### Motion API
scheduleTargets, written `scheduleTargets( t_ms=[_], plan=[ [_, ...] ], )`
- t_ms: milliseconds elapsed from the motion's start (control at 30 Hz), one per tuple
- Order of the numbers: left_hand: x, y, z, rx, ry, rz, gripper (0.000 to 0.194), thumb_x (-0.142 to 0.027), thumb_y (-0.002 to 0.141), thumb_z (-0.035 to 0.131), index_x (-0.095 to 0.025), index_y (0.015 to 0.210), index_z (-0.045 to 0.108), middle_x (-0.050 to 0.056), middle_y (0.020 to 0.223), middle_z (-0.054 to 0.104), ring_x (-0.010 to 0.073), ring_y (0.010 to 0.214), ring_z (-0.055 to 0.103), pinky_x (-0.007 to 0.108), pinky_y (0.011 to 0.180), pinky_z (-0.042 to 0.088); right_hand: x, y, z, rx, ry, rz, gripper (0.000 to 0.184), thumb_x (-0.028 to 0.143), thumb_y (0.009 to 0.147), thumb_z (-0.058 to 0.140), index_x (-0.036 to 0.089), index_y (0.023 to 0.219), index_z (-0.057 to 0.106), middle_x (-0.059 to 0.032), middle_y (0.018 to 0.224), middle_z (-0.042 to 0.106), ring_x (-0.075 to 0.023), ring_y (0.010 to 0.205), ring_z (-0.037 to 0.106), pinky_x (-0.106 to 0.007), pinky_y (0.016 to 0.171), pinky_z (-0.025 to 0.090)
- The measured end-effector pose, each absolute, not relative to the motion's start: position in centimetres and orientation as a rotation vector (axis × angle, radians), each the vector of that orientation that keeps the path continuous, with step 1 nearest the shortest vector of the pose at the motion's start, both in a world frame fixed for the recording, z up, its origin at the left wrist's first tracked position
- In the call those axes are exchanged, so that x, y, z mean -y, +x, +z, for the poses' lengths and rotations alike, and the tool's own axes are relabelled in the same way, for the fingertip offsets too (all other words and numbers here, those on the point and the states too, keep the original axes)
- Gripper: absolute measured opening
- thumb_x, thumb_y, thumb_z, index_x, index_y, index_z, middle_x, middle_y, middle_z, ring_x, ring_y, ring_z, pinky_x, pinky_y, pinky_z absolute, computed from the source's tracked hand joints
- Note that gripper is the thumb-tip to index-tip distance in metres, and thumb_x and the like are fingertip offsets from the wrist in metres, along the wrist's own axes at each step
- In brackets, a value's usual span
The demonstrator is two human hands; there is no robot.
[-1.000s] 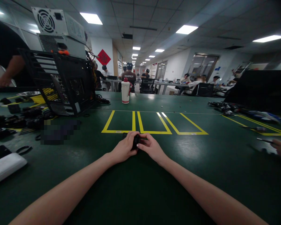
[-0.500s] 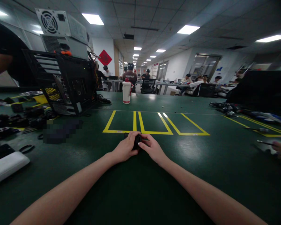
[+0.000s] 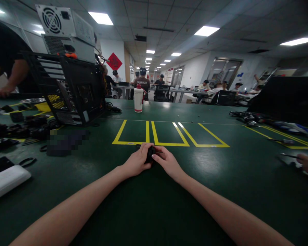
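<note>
A small, rounded black object (image 3: pixel 150 155) sits between the person's two bare hands, low over the smooth dark-green tabletop (image 3: pixel 154 208) and just on the near side of the yellow tape outlines (image 3: pixel 170 144). The left hand (image 3: pixel 137 162) is clamped around it, fingers curled over its top – the right hand (image 3: pixel 169 163) has its thumb and fingers at the object's right side, though how firmly they press, I cannot tell. Beyond the tape stands a white cup with a red lid (image 3: pixel 138 101); to its left – an open black metal computer case (image 3: pixel 86 94)
</note>
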State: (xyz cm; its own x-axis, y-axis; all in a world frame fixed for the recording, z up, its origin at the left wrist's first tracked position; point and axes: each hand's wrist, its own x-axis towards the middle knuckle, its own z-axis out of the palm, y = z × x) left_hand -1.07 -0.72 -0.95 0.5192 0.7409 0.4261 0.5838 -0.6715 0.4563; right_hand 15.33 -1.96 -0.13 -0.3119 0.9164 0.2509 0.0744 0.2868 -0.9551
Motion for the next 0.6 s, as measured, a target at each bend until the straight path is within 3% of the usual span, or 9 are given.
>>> scheduleTargets(
  t_ms=[167, 333, 467, 600],
  plan=[
    [0.86, -1.07, -0.71, -1.103, 2.517, 0.888, 0.065, -0.019, 0.067, 0.056, -0.024, 0.121, 0.021, 0.007, 0.120, 0.033, 0.0225, 0.105, 0.044, 0.039, 0.084, 0.042, 2.43, 15.41, -0.06, 1.640, -0.868, 1.212, 0.031, 0.020, 0.069, 0.059, 0.023, 0.097, 0.046, -0.0021, 0.103, 0.051, -0.0178, 0.102, 0.051, -0.036, 0.087, 0.042],
    [0.80, -0.99, -0.81, -1.107, 2.526, 0.894, 0.064, -0.021, 0.068, 0.055, -0.024, 0.121, 0.020, 0.008, 0.120, 0.033, 0.0231, 0.106, 0.043, 0.040, 0.084, 0.042, 2.09, 15.19, -0.27, 1.611, -0.862, 1.163, 0.020, 0.024, 0.073, 0.054, 0.022, 0.092, 0.048, -0.0018, 0.098, 0.053, -0.0166, 0.095, 0.054, -0.036, 0.086, 0.043],
    [0.74, -0.98, -0.93, -1.110, 2.519, 0.891, 0.065, -0.019, 0.066, 0.056, -0.023, 0.121, 0.021, 0.008, 0.119, 0.034, 0.0227, 0.105, 0.044, 0.039, 0.084, 0.042, 1.70, 15.19, -0.39, 1.620, -0.891, 1.138, 0.031, 0.021, 0.072, 0.054, 0.022, 0.102, 0.047, -0.0033, 0.104, 0.052, -0.0165, 0.098, 0.052, -0.036, 0.090, 0.039],
    [0.76, -1.01, -0.91, -1.099, 2.522, 0.899, 0.067, -0.018, 0.065, 0.057, -0.023, 0.121, 0.020, 0.008, 0.119, 0.033, 0.0227, 0.106, 0.043, 0.039, 0.085, 0.041, 1.83, 15.30, -0.43, 1.640, -0.871, 1.181, 0.031, 0.019, 0.070, 0.057, 0.022, 0.099, 0.047, -0.0030, 0.103, 0.052, -0.0172, 0.101, 0.051, -0.036, 0.089, 0.040]
  ],
)
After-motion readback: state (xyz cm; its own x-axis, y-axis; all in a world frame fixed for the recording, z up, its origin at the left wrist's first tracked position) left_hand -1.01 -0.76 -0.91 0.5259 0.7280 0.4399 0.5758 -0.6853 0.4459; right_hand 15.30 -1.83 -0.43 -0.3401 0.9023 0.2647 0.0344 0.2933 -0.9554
